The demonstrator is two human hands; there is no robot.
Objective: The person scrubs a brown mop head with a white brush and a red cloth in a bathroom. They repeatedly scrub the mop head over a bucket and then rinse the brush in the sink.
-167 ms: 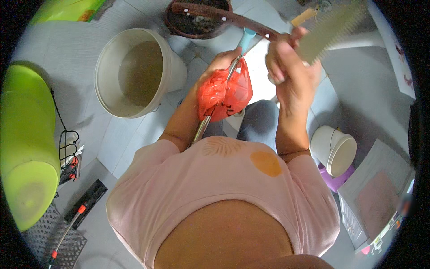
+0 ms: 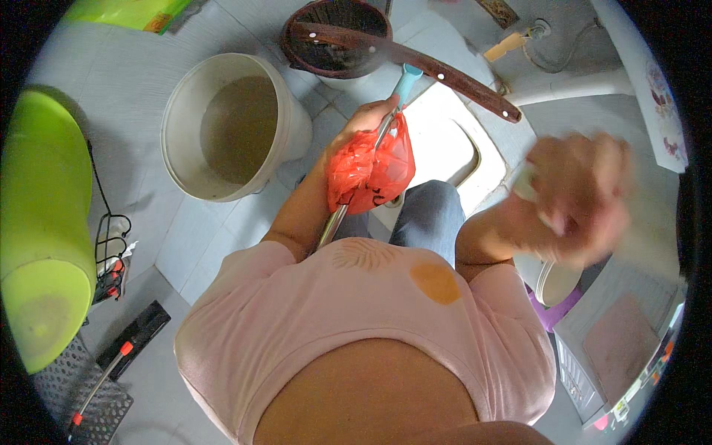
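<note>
My left hand is wrapped round a metal pole near its light blue end piece. A red plastic bag hangs against the pole, below that hand. A long dark brown bar with pale dots lies across the pole's blue end; their join is hard to make out. Out to the right, my right hand is closed and smeared by motion. It grips a pale greenish strip, now only a blur; the earlier frame shows its toothed edge.
A white bucket of murky water stands on the left, beside a dark brown tub. Ahead is a white squat toilet. To the right are a small white bucket, a purple basin and a wall tap. A green container stands far left.
My right hand has swung right and nearer to me with the toothed strip, away from the brown bar. The bar's right end now shows. My left hand has barely moved.
</note>
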